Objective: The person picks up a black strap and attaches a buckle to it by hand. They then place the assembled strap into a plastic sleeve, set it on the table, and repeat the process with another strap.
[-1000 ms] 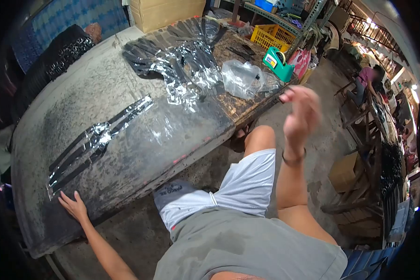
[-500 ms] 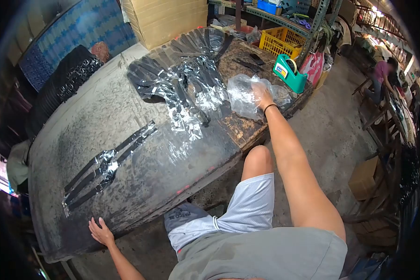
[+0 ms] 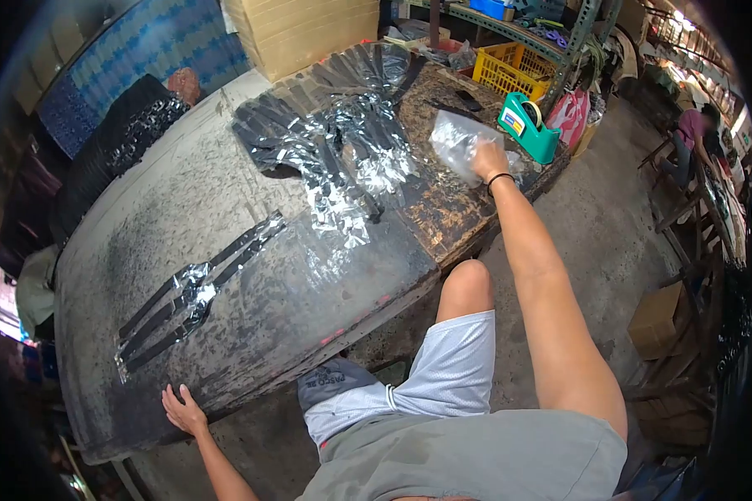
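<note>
Gripped by right hand (image 3: 486,160), clear bag (image 3: 456,136) slants up-left from fist

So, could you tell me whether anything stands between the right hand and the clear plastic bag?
Nothing visible does: the right hand grips the clear plastic bag directly; the green tape dispenser sits beyond it.

Glossy crinkled clear plastic bags (image 3: 459,142) lie on a rough, worn, matt table (image 3: 200,209).
</note>
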Available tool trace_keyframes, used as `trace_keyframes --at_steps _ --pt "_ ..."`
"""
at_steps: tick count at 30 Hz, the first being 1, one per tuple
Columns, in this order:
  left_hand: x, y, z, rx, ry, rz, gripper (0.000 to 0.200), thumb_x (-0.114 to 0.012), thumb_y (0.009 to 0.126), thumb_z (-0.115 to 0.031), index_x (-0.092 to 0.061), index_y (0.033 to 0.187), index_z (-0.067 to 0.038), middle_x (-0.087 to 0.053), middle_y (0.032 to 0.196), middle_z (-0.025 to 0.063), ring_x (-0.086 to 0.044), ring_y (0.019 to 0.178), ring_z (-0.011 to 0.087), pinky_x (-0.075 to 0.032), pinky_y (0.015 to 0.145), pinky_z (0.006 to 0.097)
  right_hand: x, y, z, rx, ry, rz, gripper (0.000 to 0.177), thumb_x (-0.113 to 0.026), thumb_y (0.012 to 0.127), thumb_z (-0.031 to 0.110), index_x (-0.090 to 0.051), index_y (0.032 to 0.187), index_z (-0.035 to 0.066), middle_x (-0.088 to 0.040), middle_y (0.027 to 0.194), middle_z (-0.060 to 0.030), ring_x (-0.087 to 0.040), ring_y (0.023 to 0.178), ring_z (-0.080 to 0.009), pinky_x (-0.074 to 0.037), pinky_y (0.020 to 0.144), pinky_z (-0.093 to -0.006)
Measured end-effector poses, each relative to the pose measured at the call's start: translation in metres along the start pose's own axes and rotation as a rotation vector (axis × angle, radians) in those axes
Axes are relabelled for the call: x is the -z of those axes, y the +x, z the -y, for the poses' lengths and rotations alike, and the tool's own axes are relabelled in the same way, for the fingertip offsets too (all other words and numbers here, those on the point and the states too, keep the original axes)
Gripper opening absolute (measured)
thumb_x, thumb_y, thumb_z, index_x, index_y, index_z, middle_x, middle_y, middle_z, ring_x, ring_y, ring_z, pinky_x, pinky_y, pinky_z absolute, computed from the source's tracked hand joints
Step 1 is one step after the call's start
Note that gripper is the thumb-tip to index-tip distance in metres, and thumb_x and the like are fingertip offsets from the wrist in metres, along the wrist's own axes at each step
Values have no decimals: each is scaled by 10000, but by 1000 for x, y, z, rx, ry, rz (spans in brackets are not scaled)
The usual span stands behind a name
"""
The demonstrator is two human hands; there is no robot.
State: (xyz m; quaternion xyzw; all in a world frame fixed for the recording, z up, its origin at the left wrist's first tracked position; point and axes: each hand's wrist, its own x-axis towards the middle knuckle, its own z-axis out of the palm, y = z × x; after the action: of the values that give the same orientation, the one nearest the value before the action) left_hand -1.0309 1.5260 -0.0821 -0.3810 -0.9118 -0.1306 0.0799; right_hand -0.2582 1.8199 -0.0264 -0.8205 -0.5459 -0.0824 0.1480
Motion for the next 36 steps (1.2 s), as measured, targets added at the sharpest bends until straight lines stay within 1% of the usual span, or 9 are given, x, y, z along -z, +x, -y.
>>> trace_keyframes --at_steps 4,6,9,12,14,18,23,32,36 --pt "-2 -1 2 -37 15 -29 531 -472 922 -481 -481 1331 -142 -409 1432 87 -325 1348 260 -228 1090 468 19 -10 12 -22 -5 22 236 -480 862 163 -649 1001 74 -594 1121 -182 -596 1037 -372 -500 857 -469" --pt "-5 -1 3 -30 12 -42 530 -473 921 -479 -479 1335 -149 -407 1435 84 -319 1352 258 -212 1100 464 13 -8 6 95 -89 47 239 -516 838 165 -649 1011 70 -591 1124 -194 -590 1042 -376 -500 846 -471" --pt "0 -4 -2 -6 -11 -23 532 -469 924 -478 -475 1340 -147 -391 1445 84 -297 1366 253 -179 1118 460 -6 1 -7 306 -307 -117 232 -529 827 169 -650 998 69 -593 1109 -204 -592 1018 -388 -496 843 -470" --pt "4 -5 -5 20 -21 12 540 -462 925 -484 -472 1343 -141 -373 1457 84 -276 1377 247 -147 1133 457 -19 4 -8 251 -66 -158 216 -512 832 166 -636 975 60 -601 1072 -216 -591 976 -410 -488 843 -478" --pt "8 -6 -8 34 -28 23 549 -454 927 -489 -470 1345 -134 -360 1465 86 -258 1385 245 -135 1137 454 9 -5 6 173 9 42 217 -500 781 99 -621 928 -6 -564 1109 -258 -560 1010 -420 -455 896 -476" --pt "8 -7 -8 26 -48 23 553 -457 923 -492 -468 1347 -137 -359 1464 89 -252 1387 247 -133 1137 449 -27 -2 -12 284 14 -164 201 -533 764 113 -633 896 0 -592 974 -261 -569 961 -428 -475 837 -475" --pt "10 -8 -8 31 -47 30 560 -461 918 -498 -466 1348 -140 -361 1463 84 -254 1387 243 -136 1137 447 7 -34 0 527 200 -275 207 -515 766 29 -650 921 3 -606 903 -258 -588 910 -418 -486 794 -448" --pt "6 -7 -7 18 -62 -10 536 -471 917 -481 -487 1331 -141 -382 1449 84 -273 1377 244 -149 1133 439 39 -80 13 181 300 21 337 -466 794 33 -640 1081 8 -607 937 -310 -589 912 -447 -465 804 -493" --pt "0 -7 2 -12 -63 -32 549 -462 915 -503 -489 1330 -145 -392 1441 77 -285 1371 249 -150 1129 445 25 -88 8 195 171 65 345 -458 786 24 -641 1077 1 -609 928 -307 -588 908 -453 -471 803 -485"
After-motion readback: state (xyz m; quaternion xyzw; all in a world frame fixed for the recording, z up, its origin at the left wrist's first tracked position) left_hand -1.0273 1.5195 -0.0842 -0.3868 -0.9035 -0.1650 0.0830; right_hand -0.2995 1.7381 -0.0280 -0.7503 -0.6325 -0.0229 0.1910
